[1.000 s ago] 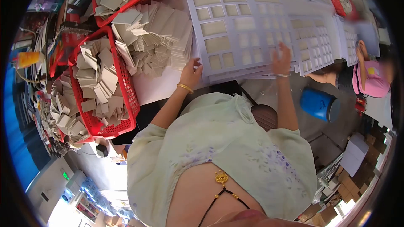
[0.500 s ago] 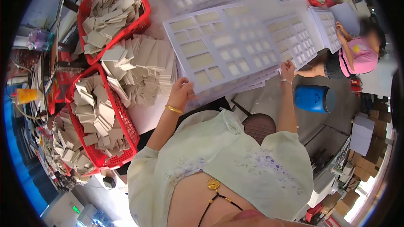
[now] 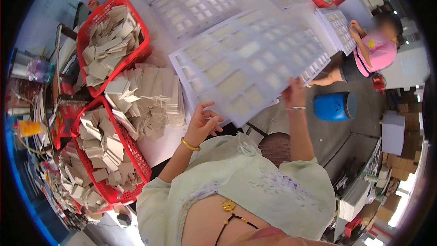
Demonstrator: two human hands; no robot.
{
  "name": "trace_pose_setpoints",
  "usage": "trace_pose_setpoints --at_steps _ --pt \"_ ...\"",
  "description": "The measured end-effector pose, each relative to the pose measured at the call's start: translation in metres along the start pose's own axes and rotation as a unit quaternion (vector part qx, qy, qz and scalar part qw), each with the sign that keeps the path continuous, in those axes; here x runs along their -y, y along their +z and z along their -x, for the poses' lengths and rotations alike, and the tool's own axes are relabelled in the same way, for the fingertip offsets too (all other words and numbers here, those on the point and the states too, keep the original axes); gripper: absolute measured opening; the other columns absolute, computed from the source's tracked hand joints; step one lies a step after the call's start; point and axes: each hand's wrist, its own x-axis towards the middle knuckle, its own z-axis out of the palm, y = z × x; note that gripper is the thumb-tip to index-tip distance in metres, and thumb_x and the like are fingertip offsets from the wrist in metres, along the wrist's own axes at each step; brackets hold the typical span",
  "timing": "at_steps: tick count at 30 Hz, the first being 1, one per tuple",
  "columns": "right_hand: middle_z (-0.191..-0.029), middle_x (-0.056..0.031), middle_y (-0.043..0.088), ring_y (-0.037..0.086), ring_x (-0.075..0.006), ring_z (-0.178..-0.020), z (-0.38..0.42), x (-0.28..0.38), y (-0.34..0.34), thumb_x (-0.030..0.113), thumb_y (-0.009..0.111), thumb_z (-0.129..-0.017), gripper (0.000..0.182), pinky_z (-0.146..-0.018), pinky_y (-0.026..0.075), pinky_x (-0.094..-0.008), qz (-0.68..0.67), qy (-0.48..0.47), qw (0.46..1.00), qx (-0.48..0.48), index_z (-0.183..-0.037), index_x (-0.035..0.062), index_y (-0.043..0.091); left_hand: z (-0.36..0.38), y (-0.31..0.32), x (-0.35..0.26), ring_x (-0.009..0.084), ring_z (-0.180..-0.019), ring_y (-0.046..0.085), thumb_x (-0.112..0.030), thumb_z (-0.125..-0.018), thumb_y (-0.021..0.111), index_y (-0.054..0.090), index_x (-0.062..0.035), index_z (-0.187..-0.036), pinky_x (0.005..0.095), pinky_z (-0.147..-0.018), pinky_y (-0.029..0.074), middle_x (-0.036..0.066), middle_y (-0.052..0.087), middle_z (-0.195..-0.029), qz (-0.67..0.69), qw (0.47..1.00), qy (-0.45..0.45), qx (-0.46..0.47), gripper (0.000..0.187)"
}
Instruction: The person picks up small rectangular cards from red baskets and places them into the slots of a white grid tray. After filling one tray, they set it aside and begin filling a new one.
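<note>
Your right hand [image 3: 295, 93] seems to pinch the windowed panel [image 3: 248, 50] at its edge, likely steadying it askew over the table [image 3: 157, 149]; your left hand [image 3: 202, 125], loosely spread, sits beside the near corner, perhaps for clearance.

no readable text, labels, brands, numbers or signs anywhere

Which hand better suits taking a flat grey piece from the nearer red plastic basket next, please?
The left hand, probably: open and nearer the red basket; the right hand is farther, by the white windowed sheet.
</note>
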Motion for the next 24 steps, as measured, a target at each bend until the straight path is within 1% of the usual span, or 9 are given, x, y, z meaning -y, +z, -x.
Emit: trace_pose_setpoints --at_steps 8,12,14,15,16,17,19,21,24 --pt "-0.11 -0.0064 0.06 0.062 -0.0181 -0.09 -0.164 0.116 -0.152 0.017 0.056 -0.092 0.028 -0.075 0.055 -0.0343 -0.013 -0.112 0.993 -0.037 -0.118 0.0096 0.049 0.01 -0.036 0.036 0.0102 -0.069 0.061 -0.013 -0.088 0.059 0.04 -0.0047 -0.124 0.0218 -0.05 0.048 0.006 0.059 -0.091 -0.102 0.987 -0.009 -0.125 0.041" --pt "-0.111 -0.0114 0.061 0.061 -0.0232 -0.1 -0.28 0.094 -0.28 0.018 0.057 -0.091 0.036 -0.079 0.054 -0.0348 0.337 0.035 0.927 -0.163 -0.122 0.0027 0.05 0.01 -0.043 0.037 0.0109 -0.071 0.062 -0.014 -0.087 0.061 0.044 -0.0055 -0.121 0.0225 -0.05 0.048 0.006 0.059 -0.091 -0.115 0.979 -0.003 -0.168 0.039" --pt "-0.111 -0.0165 0.062 0.06 -0.0284 -0.105 -0.319 0.041 -0.329 0.026 0.064 -0.085 0.046 -0.083 0.052 -0.035 0.352 -0.082 0.932 -0.003 -0.121 -0.0005 0.053 0.012 -0.046 0.034 0.0102 -0.073 0.062 -0.014 -0.087 0.06 0.045 -0.0058 -0.121 0.0222 -0.051 0.049 0.005 0.06 -0.093 -0.122 0.975 -0.003 -0.183 0.037" --pt "-0.115 -0.0192 0.06 0.058 -0.0308 -0.109 -0.352 0.036 -0.333 0.03 0.067 -0.081 0.055 -0.087 0.049 -0.036 0.581 -0.022 0.81 -0.076 -0.122 -0.0023 0.052 0.012 -0.047 0.032 0.0094 -0.074 0.062 -0.014 -0.088 0.06 0.045 -0.0058 -0.121 0.0216 -0.051 0.049 0.005 0.06 -0.094 -0.123 0.975 -0.006 -0.186 0.037" --pt "-0.118 -0.022 0.058 0.055 -0.0332 -0.113 -0.37 0.032 -0.315 0.034 0.07 -0.077 0.064 -0.091 0.047 -0.037 0.767 0.032 0.624 -0.148 -0.124 -0.0041 0.05 0.011 -0.049 0.031 0.0085 -0.075 0.062 -0.014 -0.089 0.059 0.046 -0.0058 -0.121 0.0211 -0.052 0.05 0.004 0.06 -0.095 -0.122 0.975 -0.009 -0.187 0.036" --pt "-0.121 -0.0246 0.056 0.053 -0.0376 -0.114 -0.364 0.028 -0.266 0.039 0.073 -0.07 0.074 -0.098 0.042 -0.0393 0.794 -0.066 0.596 -0.104 -0.124 -0.0053 0.048 0.011 -0.05 0.031 0.0082 -0.074 0.062 -0.014 -0.088 0.059 0.049 -0.0061 -0.119 0.0213 -0.053 0.05 0.004 0.061 -0.095 -0.12 0.972 -0.007 -0.202 0.033" --pt "-0.112 -0.0208 0.061 0.06 -0.033 -0.103 -0.361 0.01 -0.159 0.032 0.068 -0.078 0.056 -0.089 0.046 -0.0399 0.714 -0.242 0.654 0.059 -0.123 0.0015 0.051 0.011 -0.055 0.031 0.0081 -0.074 0.062 -0.014 -0.088 0.06 0.049 -0.0059 -0.118 0.0212 -0.052 0.05 0.003 0.061 -0.095 -0.122 0.969 -0.004 -0.214 0.033" --pt "-0.096 -0.0131 0.066 0.064 -0.0244 -0.087 -0.327 0.002 -0.006 0.025 0.063 -0.083 0.037 -0.079 0.05 -0.0338 0.644 -0.262 0.696 0.181 -0.114 0.0046 0.059 0.01 -0.06 0.03 0.008 -0.075 0.062 -0.013 -0.088 0.06 0.051 -0.0057 -0.117 0.0208 -0.052 0.05 0.003 0.061 -0.095 -0.132 0.966 0.003 -0.221 0.031" --pt "-0.092 -0.0092 0.068 0.066 -0.0231 -0.08 -0.249 -0.026 0.195 0.019 0.063 -0.083 0.019 -0.073 0.051 -0.0325 0.509 -0.438 0.672 0.313 -0.099 0.0081 0.065 0.012 -0.064 0.022 0.0089 -0.072 0.062 -0.014 -0.087 0.06 0.053 -0.0048 -0.113 0.022 -0.052 0.049 0.004 0.062 -0.091 -0.142 0.957 0.038 -0.25 0.028"
